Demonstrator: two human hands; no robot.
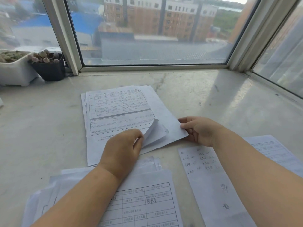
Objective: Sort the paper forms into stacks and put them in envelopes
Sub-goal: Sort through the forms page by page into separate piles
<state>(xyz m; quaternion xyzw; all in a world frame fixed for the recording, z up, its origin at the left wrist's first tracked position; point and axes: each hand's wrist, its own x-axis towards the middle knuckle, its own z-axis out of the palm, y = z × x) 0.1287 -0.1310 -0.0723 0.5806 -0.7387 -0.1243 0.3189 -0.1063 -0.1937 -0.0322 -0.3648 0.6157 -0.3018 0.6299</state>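
Surface: a pale marble windowsill [205, 99] is used as the work surface, with window glass behind it and to the right.
Middle stack: a stack of printed forms [118, 108] is laid at the centre of the sill, slightly fanned, with a gridded table printed on the top sheet.
Left hand: the left hand [122, 150] is rested on the lower part of the middle stack; the near right corner of several sheets [155, 130] is curled up and pinched between thumb and fingers.
Right hand: the right hand [199, 131] is placed at the right edge of the same stack; the edge of a lower sheet [177, 130] is pinched between thumb and curled fingers.
Near stack: a second, loosely fanned pile of forms [147, 202] is seen nearest the camera, partly covered by the left forearm.
Handwritten sheet: a narrow sheet with handwritten notes [208, 177] is laid right of the near pile, partly under the right forearm.
Far right sheet: another printed form [268, 148] is partly hidden beyond the right arm.
Plants: a black pot of succulents [49, 66] is stood just beside a white planter [14, 71] at the far left of the sill.
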